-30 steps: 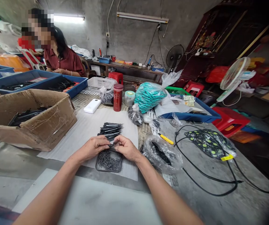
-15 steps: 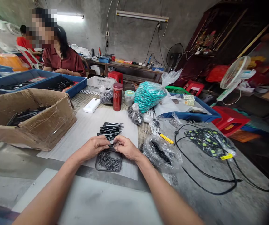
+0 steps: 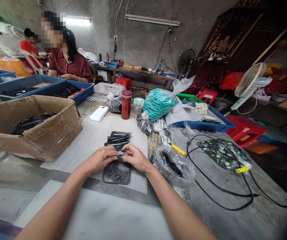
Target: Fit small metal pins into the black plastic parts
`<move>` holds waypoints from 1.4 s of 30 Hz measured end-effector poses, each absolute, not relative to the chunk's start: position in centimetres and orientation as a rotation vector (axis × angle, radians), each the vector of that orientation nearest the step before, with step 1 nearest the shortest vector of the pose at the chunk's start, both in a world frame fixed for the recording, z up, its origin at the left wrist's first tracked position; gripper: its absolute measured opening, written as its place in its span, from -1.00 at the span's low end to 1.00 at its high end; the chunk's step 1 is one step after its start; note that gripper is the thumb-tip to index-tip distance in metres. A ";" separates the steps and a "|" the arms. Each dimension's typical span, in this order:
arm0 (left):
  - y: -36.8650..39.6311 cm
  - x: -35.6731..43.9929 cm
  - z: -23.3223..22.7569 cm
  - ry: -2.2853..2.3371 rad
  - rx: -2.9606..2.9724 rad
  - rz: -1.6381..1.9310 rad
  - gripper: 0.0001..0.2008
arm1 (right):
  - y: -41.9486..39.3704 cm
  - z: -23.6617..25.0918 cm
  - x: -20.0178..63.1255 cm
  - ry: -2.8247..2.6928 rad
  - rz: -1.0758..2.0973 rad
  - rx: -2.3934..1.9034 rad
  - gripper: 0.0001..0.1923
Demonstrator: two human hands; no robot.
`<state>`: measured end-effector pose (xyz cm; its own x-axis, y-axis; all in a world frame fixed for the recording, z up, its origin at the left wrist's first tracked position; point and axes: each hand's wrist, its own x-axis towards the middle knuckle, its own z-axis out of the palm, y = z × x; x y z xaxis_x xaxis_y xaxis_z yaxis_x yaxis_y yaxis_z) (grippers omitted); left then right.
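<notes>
The cardboard box (image 3: 33, 125) sits well to the left of the grip, its open top facing up, with long black pieces lying inside; likely a bulk store kept within reach. The white foam sheet (image 3: 93, 136) spreads under the hands and beyond them, probably to give small parts a soft, pale ground to show against. A clear bag of black parts (image 3: 174, 165) lies just right of the grip, its mouth open.

Just beyond the grip lies the pile of black sticks (image 3: 118, 139), about parallel, their long axes running left to right, thin ends to the right. Directly below the hands sits a small dark tray (image 3: 116, 174) of short black pins, close enough for picking without reaching.

The left hand (image 3: 101, 159) and right hand (image 3: 136, 158) meet fingertip to fingertip over the tray's far edge. Both are pinched shut on 1 small black piece (image 3: 120, 156), held between them above the tray. Its long axis seems to run left to right, from one hand to the other; which end points where is too small to tell. Holding it at both ends suggests 2 parts being pushed together.
</notes>
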<state>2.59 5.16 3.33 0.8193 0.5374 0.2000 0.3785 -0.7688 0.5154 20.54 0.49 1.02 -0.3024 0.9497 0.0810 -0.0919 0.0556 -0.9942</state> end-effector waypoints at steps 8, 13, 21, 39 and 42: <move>6.6 2.2 2.6 0.990 2.497 0.679 -0.77 | 2.1 -0.7 20.7 -1.079 1.207 -1.017 -0.73; 7.7 3.4 3.0 1.108 2.637 0.590 -0.75 | 2.5 -1.5 20.8 -1.011 1.052 -1.097 -0.78; 8.6 6.3 3.0 1.229 2.896 0.380 -0.80 | 2.4 -1.6 20.6 -1.059 0.965 -1.141 -0.81; 5.9 1.9 6.7 1.371 2.898 0.679 -0.81 | 2.1 -2.0 20.7 -1.180 0.912 -1.203 -0.81; 5.9 -2.3 10.5 1.571 2.859 0.811 -0.81 | 2.0 -2.2 20.7 -1.166 0.939 -1.192 -0.78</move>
<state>-2.27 5.95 10.52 0.4535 0.7327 0.5074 0.8381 -0.5443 0.0370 20.70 2.04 -2.17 0.1824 0.9692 0.1654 0.0449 0.1598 -0.9861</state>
